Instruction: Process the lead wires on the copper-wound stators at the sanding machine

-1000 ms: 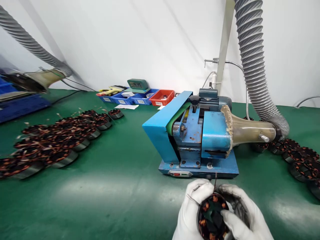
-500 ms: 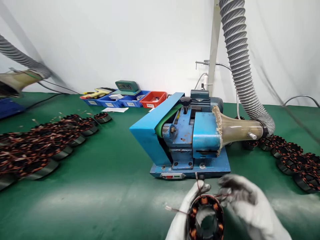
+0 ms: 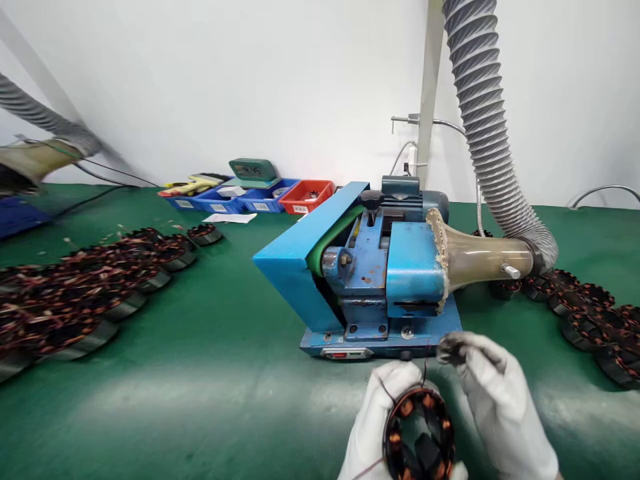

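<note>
A ring-shaped motor stator (image 3: 390, 435) with copper windings and thin lead wires is held in my gloved left hand (image 3: 373, 417). The fingers wrap round its left side and a fingertip shows at its lower right. One lead wire (image 3: 425, 370) rises from the top of the stator. Just right of that wire, my gloved right hand (image 3: 493, 393) has its soiled fingertips pinched together; whether a wire is between them I cannot make out. Behind both hands stands a blue belt sander (image 3: 367, 267) with a green belt.
Many stators (image 3: 100, 287) with loose wires lie at the left, and several more stators (image 3: 585, 330) at the right. A ribbed hose (image 3: 485, 100) joins the sander's nozzle (image 3: 485, 257). Blue bins (image 3: 225, 203) and a red bin (image 3: 306, 197) stand along the wall.
The stator has turned in my left hand and shifted slightly right, so its wires point differently. My right hand has come off the stator's side and moved slightly upward, fingertips together.
</note>
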A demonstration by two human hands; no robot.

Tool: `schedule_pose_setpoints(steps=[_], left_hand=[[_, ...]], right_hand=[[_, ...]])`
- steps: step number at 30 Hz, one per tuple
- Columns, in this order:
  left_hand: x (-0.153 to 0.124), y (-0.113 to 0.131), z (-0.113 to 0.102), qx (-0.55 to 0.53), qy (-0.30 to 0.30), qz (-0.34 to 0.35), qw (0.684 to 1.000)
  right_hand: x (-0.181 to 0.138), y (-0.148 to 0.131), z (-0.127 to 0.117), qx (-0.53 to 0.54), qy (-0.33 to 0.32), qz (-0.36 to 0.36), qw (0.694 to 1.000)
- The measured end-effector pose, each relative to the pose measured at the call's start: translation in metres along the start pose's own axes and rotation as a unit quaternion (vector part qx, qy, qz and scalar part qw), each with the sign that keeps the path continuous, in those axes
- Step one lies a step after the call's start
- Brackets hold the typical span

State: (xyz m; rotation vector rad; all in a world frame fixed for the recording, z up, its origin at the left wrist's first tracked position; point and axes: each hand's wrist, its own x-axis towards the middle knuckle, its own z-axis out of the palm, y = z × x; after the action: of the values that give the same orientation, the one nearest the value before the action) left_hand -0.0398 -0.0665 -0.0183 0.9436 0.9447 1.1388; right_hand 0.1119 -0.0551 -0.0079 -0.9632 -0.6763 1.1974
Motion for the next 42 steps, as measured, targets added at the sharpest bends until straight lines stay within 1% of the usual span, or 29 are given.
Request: schedule_pose_setpoints(steps=[1, 2, 3, 5, 7, 9, 12, 15, 18, 22, 25, 27, 29, 32, 33, 36, 38, 39, 40, 41, 42], left_hand=[[0.005, -0.004, 0.002, -0.019, 0.017, -0.016, 1.000], [0.011, -0.007, 0.003, -0.039, 0.033, -0.032, 0.998], [0.017, -0.011, 0.005, -0.054, 0.045, -0.045, 0.996], [0.030, -0.018, 0.010, -0.073, 0.068, -0.050, 0.994], [0.041, -0.021, 0.016, -0.099, 0.098, -0.036, 0.990], [0.049, -0.020, 0.021, -0.129, 0.116, -0.029, 0.984], [0.054, -0.014, 0.024, -0.141, 0.108, -0.034, 0.983], [0.057, -0.009, 0.025, -0.131, 0.103, -0.022, 0.986], [0.060, -0.005, 0.029, -0.183, 0.113, -0.056, 0.975], [0.060, 0.001, 0.034, -0.278, 0.104, -0.156, 0.942], [0.048, 0.007, 0.031, -0.350, 0.089, -0.243, 0.900], [0.039, 0.011, 0.027, -0.367, 0.101, -0.264, 0.886], [0.034, 0.014, 0.023, -0.391, 0.108, -0.275, 0.872], [0.042, 0.015, 0.024, -0.469, 0.073, -0.304, 0.826], [0.048, 0.015, 0.026, -0.473, 0.071, -0.300, 0.825], [0.064, 0.015, 0.034, -0.424, 0.108, -0.256, 0.862], [0.070, 0.018, 0.039, -0.406, 0.117, -0.260, 0.868], [0.071, 0.019, 0.041, -0.400, 0.113, -0.272, 0.868], [0.071, 0.018, 0.042, -0.383, 0.108, -0.275, 0.875], [0.069, 0.017, 0.042, -0.349, 0.104, -0.262, 0.894], [0.066, 0.015, 0.040, -0.287, 0.099, -0.224, 0.926]], right_hand=[[-0.004, 0.008, 0.003, -0.055, -0.035, -0.006, 0.998], [-0.006, 0.015, 0.008, -0.102, -0.052, -0.018, 0.993], [-0.008, 0.022, 0.013, -0.141, -0.050, -0.031, 0.988], [-0.005, 0.031, 0.023, -0.185, -0.009, -0.058, 0.981], [0.003, 0.035, 0.030, -0.201, 0.022, -0.060, 0.978], [0.012, 0.034, 0.034, -0.209, 0.024, -0.055, 0.976], [0.019, 0.030, 0.035, -0.235, 0.024, -0.053, 0.970], [0.019, 0.028, 0.034, -0.242, 0.016, -0.044, 0.969], [0.019, 0.026, 0.032, -0.228, 0.016, -0.038, 0.973], [0.014, 0.027, 0.028, -0.232, 0.026, -0.039, 0.971], [0.000, 0.033, 0.023, -0.277, 0.028, -0.062, 0.958], [-0.010, 0.038, 0.020, -0.307, 0.055, -0.082, 0.947], [-0.013, 0.041, 0.019, -0.317, 0.072, -0.095, 0.941], [-0.004, 0.041, 0.020, -0.304, 0.027, -0.089, 0.948], [0.001, 0.039, 0.021, -0.297, 0.016, -0.084, 0.951], [0.016, 0.034, 0.024, -0.275, 0.020, -0.067, 0.959], [0.021, 0.031, 0.026, -0.259, 0.025, -0.056, 0.964], [0.022, 0.030, 0.026, -0.251, 0.022, -0.053, 0.966], [0.022, 0.030, 0.025, -0.244, 0.020, -0.049, 0.968], [0.020, 0.029, 0.024, -0.239, 0.019, -0.046, 0.970], [0.017, 0.029, 0.023, -0.236, 0.018, -0.042, 0.971]])
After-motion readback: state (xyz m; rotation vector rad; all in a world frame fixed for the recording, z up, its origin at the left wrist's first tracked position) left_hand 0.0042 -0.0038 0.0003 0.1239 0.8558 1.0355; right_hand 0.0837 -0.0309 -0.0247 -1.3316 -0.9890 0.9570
